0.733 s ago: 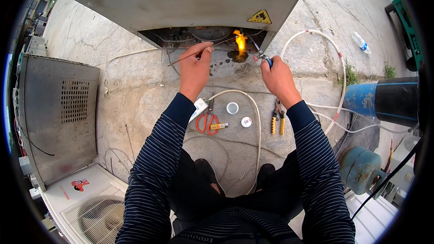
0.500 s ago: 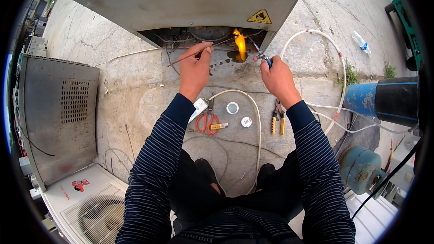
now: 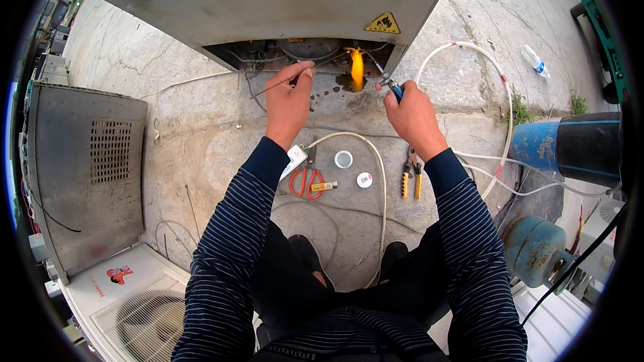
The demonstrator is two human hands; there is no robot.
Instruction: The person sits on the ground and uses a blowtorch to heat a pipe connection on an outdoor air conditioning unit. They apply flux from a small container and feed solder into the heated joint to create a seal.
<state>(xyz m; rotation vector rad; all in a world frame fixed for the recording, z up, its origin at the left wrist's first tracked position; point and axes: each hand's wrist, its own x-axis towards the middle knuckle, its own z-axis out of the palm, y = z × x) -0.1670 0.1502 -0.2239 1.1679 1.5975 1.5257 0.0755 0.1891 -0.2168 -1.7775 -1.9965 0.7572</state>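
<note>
My left hand [image 3: 288, 104] pinches a thin brown brazing rod [image 3: 263, 90] between thumb and fingers. The rod's far end slants right, toward an orange flame [image 3: 357, 72] at the low opening [image 3: 268, 55] of a grey metal cabinet [image 3: 255, 3]. Dark tubing and a rounded part [image 3: 312, 48] show inside. Closed around the blue handle of a gas torch [image 3: 397, 92], my right hand [image 3: 417, 119] holds it just right of the flame. The torch's thin metal neck leans up into the opening. Flame and shadow obscure where the rod tip meets the tubing.
Between my feet and the cabinet lie red-handled scissors [image 3: 298, 184], a lighter [image 3: 323, 187], a round tin [image 3: 343, 159], its lid [image 3: 364, 180] and yellow-handled pliers [image 3: 406, 184]. Pale hoses [image 3: 506, 90] loop right, near a blue cylinder [image 3: 534, 146]. A metal casing [image 3: 87, 174] stands left.
The flame has changed shape, now straighter and spreading at its top. Both hands keep nearly the same place, still holding the rod and the torch.
</note>
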